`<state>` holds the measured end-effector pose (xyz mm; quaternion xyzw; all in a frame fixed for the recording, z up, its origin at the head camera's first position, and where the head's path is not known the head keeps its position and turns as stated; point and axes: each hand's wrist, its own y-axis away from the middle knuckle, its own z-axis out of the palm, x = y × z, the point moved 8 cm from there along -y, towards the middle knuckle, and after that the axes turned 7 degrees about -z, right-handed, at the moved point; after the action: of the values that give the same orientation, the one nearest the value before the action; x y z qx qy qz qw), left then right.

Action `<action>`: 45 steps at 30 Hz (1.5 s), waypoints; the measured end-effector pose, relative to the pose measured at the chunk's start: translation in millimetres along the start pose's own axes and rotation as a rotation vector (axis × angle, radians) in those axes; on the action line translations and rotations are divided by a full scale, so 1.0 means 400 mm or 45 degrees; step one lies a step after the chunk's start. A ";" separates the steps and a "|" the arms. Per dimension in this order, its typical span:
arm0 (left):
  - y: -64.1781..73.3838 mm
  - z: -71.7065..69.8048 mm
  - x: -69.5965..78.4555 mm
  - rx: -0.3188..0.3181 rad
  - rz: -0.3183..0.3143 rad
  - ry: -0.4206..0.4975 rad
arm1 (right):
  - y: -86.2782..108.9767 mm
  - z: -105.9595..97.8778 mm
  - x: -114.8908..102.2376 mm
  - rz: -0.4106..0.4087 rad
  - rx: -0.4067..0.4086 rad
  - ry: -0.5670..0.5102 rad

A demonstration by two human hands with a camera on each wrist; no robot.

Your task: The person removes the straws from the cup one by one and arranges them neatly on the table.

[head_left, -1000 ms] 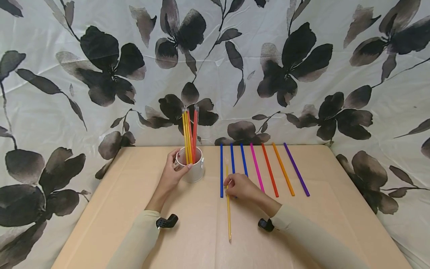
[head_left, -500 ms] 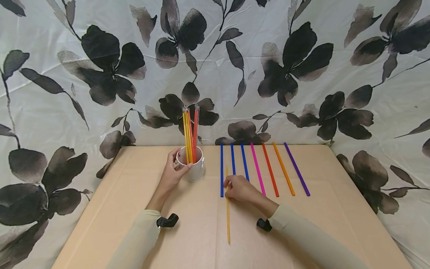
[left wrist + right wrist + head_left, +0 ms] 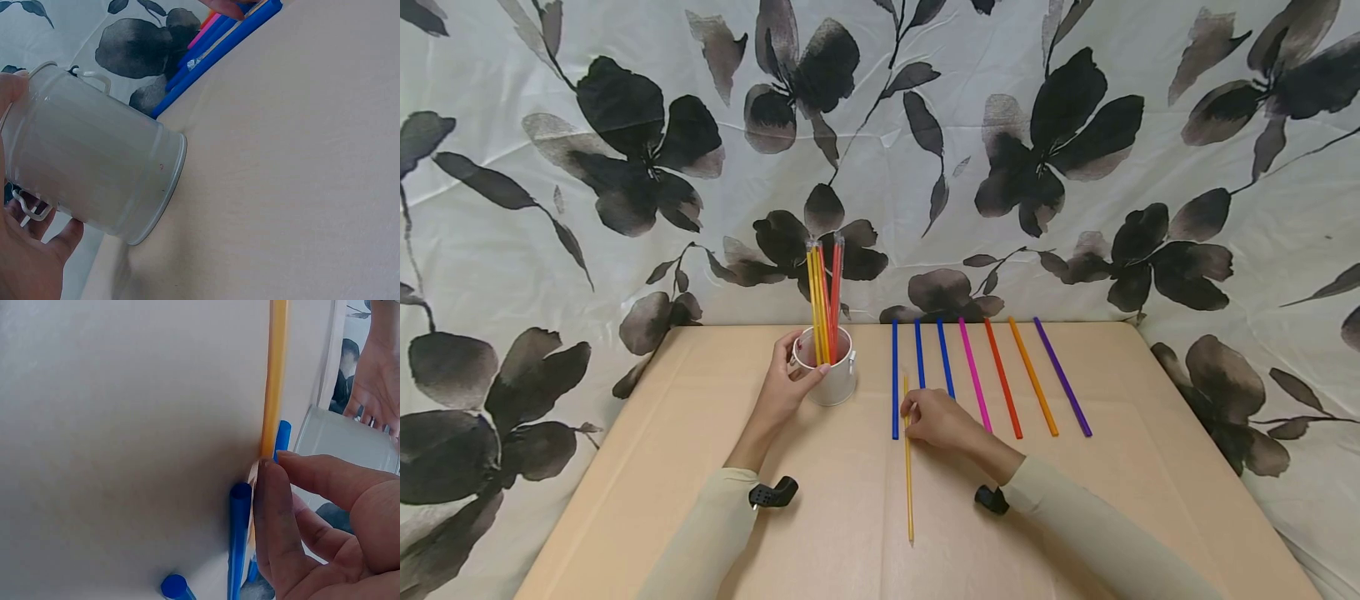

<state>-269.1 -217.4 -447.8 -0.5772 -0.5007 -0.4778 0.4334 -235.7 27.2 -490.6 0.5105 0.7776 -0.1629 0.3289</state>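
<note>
My right hand point(image 3: 942, 419) pinches a thin yellow straw point(image 3: 910, 492) between thumb and fingertips. In the right wrist view the straw point(image 3: 274, 375) extends upward from that pinch. The straw lies lengthwise just right of the leftmost blue straw point(image 3: 895, 367). My left hand point(image 3: 781, 387) grips a small white pail point(image 3: 837, 390), thumb at the near side of its rim. Yellow and red straws point(image 3: 823, 304) with clear, shiny upper ends stand in the pail. In the left wrist view, fingers curve around the pail point(image 3: 87, 150) near its side handles.
Right of the leftmost blue straw lie two more blue straws point(image 3: 945, 358), then a pink straw point(image 3: 976, 375), a red straw point(image 3: 1003, 379), an orange straw point(image 3: 1033, 377) and a purple straw point(image 3: 1063, 377). A floral cloth point(image 3: 925, 200) hangs behind the table point(image 3: 1157, 467).
The right hand and its yellow straw have shifted very slightly toward the table's near side. The left hand and the pail have stayed in place.
</note>
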 end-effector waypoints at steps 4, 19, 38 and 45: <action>-0.002 0.002 -0.002 0.004 0.000 0.002 | -0.003 -0.008 0.003 -0.031 -0.002 -0.010; -0.007 0.006 -0.001 0.019 0.002 0.004 | -0.036 -0.079 -0.023 -0.163 0.043 -0.087; 0.000 0.003 0.006 0.010 -0.001 0.013 | -0.110 -0.163 -0.098 -0.195 0.139 -0.377; 0.004 0.000 0.006 0.005 -0.001 -0.010 | -0.139 -0.181 -0.138 -0.230 0.215 -0.415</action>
<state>-267.5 -217.0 -445.5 -0.5778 -0.5037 -0.4747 0.4325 -296.0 8.1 -404.9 0.4313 0.7403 -0.3368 0.3905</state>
